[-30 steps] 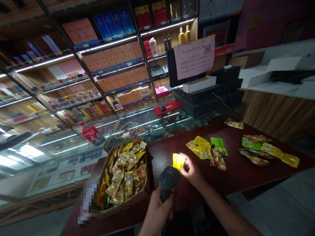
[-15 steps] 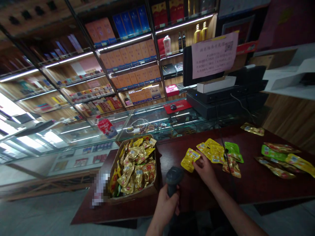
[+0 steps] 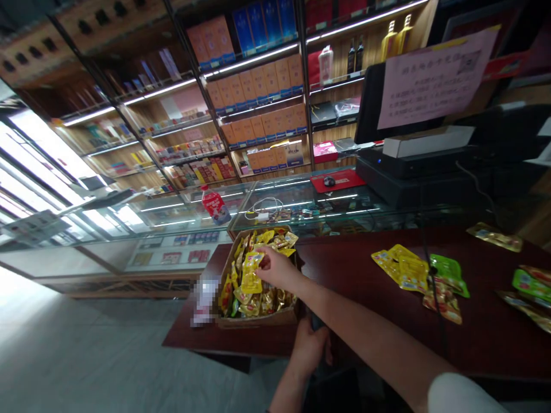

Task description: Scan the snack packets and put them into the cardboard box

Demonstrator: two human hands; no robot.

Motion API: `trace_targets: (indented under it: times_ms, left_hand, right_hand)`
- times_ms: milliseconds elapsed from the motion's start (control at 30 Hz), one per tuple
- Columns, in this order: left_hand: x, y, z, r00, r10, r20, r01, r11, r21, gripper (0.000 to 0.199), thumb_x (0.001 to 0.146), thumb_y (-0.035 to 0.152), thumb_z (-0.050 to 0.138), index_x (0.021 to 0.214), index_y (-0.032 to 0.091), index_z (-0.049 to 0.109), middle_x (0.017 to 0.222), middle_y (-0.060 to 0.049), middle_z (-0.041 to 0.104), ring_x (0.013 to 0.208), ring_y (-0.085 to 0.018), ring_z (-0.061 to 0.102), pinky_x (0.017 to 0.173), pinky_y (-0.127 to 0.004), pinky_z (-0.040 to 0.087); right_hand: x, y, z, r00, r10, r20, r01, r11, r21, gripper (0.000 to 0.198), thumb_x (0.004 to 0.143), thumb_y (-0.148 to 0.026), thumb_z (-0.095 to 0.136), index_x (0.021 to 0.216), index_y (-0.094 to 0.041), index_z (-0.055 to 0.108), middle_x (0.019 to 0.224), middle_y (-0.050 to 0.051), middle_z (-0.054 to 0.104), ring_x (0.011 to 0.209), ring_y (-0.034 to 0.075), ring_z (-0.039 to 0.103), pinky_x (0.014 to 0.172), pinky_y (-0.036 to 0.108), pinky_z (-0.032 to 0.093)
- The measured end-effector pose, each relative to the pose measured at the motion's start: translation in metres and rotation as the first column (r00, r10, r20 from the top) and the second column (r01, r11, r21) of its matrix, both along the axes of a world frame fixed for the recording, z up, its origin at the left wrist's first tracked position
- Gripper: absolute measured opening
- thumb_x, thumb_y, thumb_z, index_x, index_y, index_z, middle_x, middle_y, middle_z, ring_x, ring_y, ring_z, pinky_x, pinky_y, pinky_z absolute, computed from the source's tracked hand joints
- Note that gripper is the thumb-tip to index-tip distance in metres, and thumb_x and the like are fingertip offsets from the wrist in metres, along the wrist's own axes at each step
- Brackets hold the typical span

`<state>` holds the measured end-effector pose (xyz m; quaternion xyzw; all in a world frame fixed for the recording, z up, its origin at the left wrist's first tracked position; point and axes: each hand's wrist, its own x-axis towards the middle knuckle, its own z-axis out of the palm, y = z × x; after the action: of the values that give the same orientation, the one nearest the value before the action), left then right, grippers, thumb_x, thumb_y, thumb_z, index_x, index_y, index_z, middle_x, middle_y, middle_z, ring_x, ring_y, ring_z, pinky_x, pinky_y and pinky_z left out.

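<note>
My right hand (image 3: 279,268) pinches a yellow snack packet (image 3: 251,276) by its edge, above an open cardboard box (image 3: 262,321). The box is full of gold and yellow packets (image 3: 249,308). Below the right forearm, my left hand (image 3: 306,351) is wrapped round the dark handle of a barcode scanner (image 3: 317,322), whose head the arm hides. To the right on the dark red table lie several yellow packets (image 3: 413,272), a green packet (image 3: 450,268) and a gold-brown packet (image 3: 445,301).
More packets (image 3: 534,281) lie at the table's right end, with a gold one (image 3: 495,236) behind. A thin cable (image 3: 437,292) hangs in front. Beyond stand a glass counter (image 3: 301,212), a red bottle (image 3: 216,206), a mouse (image 3: 329,181) and a monitor (image 3: 370,109).
My right hand has carried the yellow packet leftward from the table to over the box. My left hand still grips the scanner, now partly behind the right arm. The view has shifted left.
</note>
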<state>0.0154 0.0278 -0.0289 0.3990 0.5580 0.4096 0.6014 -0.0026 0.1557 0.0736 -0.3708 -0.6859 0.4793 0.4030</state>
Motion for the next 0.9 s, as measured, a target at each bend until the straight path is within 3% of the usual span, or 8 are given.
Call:
trace_targets:
  times_ms: [200, 333, 400, 467, 567, 700, 800, 900]
  left_hand:
    - [0.0, -0.002, 0.008, 1.0, 0.003, -0.007, -0.003, 0.999, 0.047, 0.028, 0.071, 0.044, 0.063, 0.069, 0.017, 0.057, 0.039, 0.003, 0.052, 0.031, -0.013, 0.05, 0.034, -0.023, 0.041]
    - [-0.004, 0.0, 0.005, 0.999, 0.032, -0.002, -0.032, 0.999, -0.002, 0.029, 0.069, 0.041, 0.066, 0.084, 0.017, 0.057, 0.042, 0.007, 0.052, 0.028, -0.012, 0.046, 0.031, -0.022, 0.038]
    - [-0.005, 0.0, 0.002, 1.0, 0.02, 0.003, -0.02, 1.0, -0.022, 0.031, 0.069, 0.039, 0.065, 0.09, 0.018, 0.056, 0.044, 0.008, 0.052, 0.027, -0.01, 0.044, 0.029, -0.02, 0.036]
    - [-0.005, 0.001, 0.001, 1.0, -0.004, -0.001, 0.004, 1.0, -0.009, 0.032, 0.07, 0.038, 0.064, 0.092, 0.018, 0.056, 0.045, 0.008, 0.052, 0.028, -0.01, 0.044, 0.029, -0.019, 0.037]
    - [-0.003, 0.001, 0.001, 0.999, -0.03, -0.043, 0.03, 1.0, 0.001, 0.032, 0.07, 0.039, 0.064, 0.092, 0.017, 0.056, 0.046, 0.008, 0.052, 0.029, -0.01, 0.045, 0.029, -0.019, 0.037]
    - [0.0, 0.001, 0.004, 0.996, -0.029, -0.081, 0.03, 0.999, 0.011, 0.033, 0.069, 0.041, 0.065, 0.091, 0.017, 0.056, 0.046, 0.009, 0.051, 0.028, -0.01, 0.044, 0.029, -0.02, 0.036]
    - [0.0, 0.002, 0.003, 0.996, -0.018, -0.089, 0.019, 1.0, 0.014, 0.034, 0.069, 0.042, 0.066, 0.091, 0.018, 0.055, 0.047, 0.008, 0.052, 0.027, -0.01, 0.043, 0.029, -0.02, 0.035]
    - [0.0, 0.002, 0.001, 0.996, -0.008, -0.09, 0.011, 1.0, 0.028, 0.035, 0.069, 0.043, 0.067, 0.091, 0.018, 0.056, 0.047, 0.008, 0.052, 0.028, -0.011, 0.045, 0.029, -0.02, 0.035]
  right_hand:
    - [-0.029, -0.011, 0.013, 0.98, 0.018, 0.196, -0.042, 0.992, 0.12, 0.07, 0.071, -0.026, 0.076, 0.137, -0.02, 0.053, 0.103, 0.006, 0.073, 0.083, 0.019, 0.069, 0.076, 0.03, 0.052]
    - [0.035, -0.007, -0.01, 0.988, -0.081, 0.132, 0.065, 0.991, 0.119, 0.046, 0.082, -0.024, 0.062, 0.128, -0.024, 0.061, 0.11, 0.004, 0.073, 0.072, 0.014, 0.068, 0.07, 0.027, 0.054]
    - [0.094, -0.003, -0.032, 0.944, -0.255, 0.207, 0.223, 0.96, 0.169, 0.036, 0.086, -0.025, 0.056, 0.121, -0.023, 0.065, 0.112, 0.006, 0.073, 0.086, 0.018, 0.069, 0.08, 0.031, 0.054]
    - [0.16, 0.0, -0.057, 0.757, -0.541, 0.366, 0.427, 0.834, 0.349, 0.038, 0.088, -0.024, 0.052, 0.123, -0.02, 0.065, 0.123, 0.011, 0.068, 0.112, 0.026, 0.063, 0.098, 0.04, 0.047]
    - [0.247, 0.001, -0.089, 0.31, -0.78, 0.544, 0.577, 0.609, 0.544, 0.044, 0.09, -0.025, 0.048, 0.131, -0.013, 0.061, 0.139, 0.019, 0.057, 0.133, 0.037, 0.045, 0.108, 0.055, 0.032]
    - [0.289, -0.006, -0.113, 0.021, -0.782, 0.623, 0.514, 0.543, 0.664, 0.04, 0.089, -0.027, 0.05, 0.12, -0.008, 0.067, 0.142, 0.025, 0.052, 0.138, 0.043, 0.035, 0.11, 0.063, 0.019]
    - [0.268, -0.016, -0.119, 0.059, -0.803, 0.593, 0.442, 0.554, 0.706, 0.035, 0.088, -0.026, 0.052, 0.116, -0.011, 0.069, 0.144, 0.023, 0.051, 0.14, 0.04, 0.035, 0.112, 0.061, 0.015]
    - [0.235, -0.028, -0.122, 0.237, -0.792, 0.563, 0.404, 0.607, 0.684, 0.028, 0.09, -0.024, 0.051, 0.11, -0.018, 0.07, 0.135, 0.018, 0.061, 0.13, 0.033, 0.047, 0.112, 0.058, 0.017]
